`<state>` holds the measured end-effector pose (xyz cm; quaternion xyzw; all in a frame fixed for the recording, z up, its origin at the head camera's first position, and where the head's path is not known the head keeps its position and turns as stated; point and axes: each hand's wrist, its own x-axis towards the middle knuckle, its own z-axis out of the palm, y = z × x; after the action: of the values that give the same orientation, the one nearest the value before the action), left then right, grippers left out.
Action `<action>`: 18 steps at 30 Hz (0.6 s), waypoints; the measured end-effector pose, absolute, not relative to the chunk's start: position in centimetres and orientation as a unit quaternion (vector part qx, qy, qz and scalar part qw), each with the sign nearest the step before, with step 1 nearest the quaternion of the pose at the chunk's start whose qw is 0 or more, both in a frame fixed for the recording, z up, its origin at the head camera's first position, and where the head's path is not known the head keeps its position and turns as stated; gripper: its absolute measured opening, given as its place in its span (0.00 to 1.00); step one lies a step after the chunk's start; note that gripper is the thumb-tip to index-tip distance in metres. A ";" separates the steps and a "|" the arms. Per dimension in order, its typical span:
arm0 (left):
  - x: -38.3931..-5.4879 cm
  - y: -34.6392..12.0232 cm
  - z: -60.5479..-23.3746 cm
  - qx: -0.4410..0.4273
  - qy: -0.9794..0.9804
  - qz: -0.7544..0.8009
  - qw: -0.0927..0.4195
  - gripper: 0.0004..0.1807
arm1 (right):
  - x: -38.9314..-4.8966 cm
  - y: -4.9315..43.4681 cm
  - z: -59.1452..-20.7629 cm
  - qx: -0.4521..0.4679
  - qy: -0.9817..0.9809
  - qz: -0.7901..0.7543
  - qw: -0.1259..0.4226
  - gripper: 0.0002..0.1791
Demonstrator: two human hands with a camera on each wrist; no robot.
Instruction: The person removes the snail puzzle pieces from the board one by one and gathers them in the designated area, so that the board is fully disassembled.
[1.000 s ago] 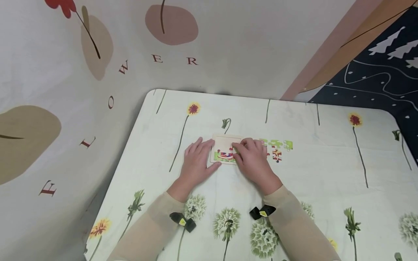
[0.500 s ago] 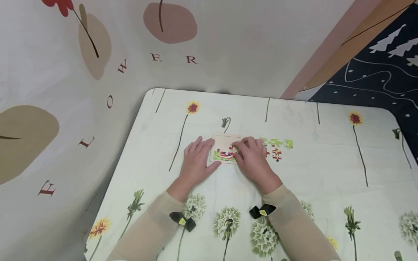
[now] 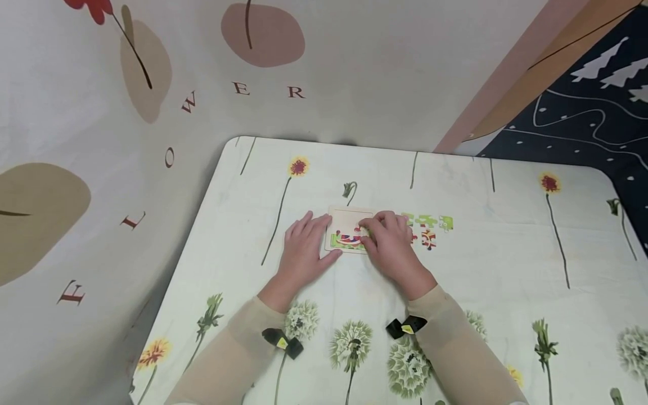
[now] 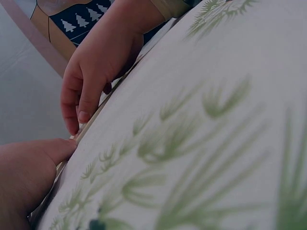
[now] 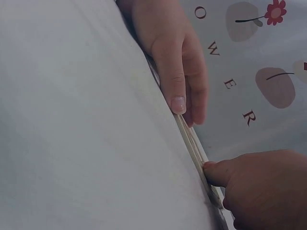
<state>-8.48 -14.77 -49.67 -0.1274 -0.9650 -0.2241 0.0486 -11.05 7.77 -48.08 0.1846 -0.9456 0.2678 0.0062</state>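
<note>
A small wooden jigsaw tray lies flat on the table, its lower part filled with green, red and purple pieces. My left hand rests along its left side, fingers straight, thumb at the near left corner. Over the tray's right side, my right hand curls its thumb and forefinger round a puzzle piece, mostly hidden beneath the fingers. In the left wrist view the right hand reaches down to the tray's edge. The right wrist view has the left hand's thumb touching the frame.
Right of the tray lie several loose puzzle pieces, green ones behind and a red-and-white one nearer; my right hand partly covers some. A flower-print cloth covers the table. A printed wall hanging rises behind the far edge.
</note>
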 end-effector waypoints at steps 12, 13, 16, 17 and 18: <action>-8.5 -14.8 -49.7 -0.129 -0.965 -0.223 0.051 0.41 | -11.1 7.5 -47.9 0.173 -0.948 0.267 0.011 0.16; -8.5 -14.8 -49.7 -0.128 -0.965 -0.223 0.051 0.41 | -11.1 7.5 -47.9 0.173 -0.948 0.265 0.011 0.16; -8.5 -14.8 -49.6 -0.127 -0.965 -0.225 0.050 0.41 | -11.1 7.5 -47.8 0.174 -0.950 0.260 0.012 0.16; -8.5 -14.7 -49.6 -0.127 -0.965 -0.225 0.050 0.41 | -11.1 7.5 -47.9 0.174 -0.950 0.259 0.014 0.17; -8.5 -14.7 -49.6 -0.127 -0.965 -0.225 0.050 0.41 | -11.1 7.5 -47.9 0.176 -0.950 0.258 0.016 0.17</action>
<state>-8.46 -14.74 -49.57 -0.1268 -0.9649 -0.2247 0.0497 -11.10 7.55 -47.88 0.1760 -0.9498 0.2583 0.0163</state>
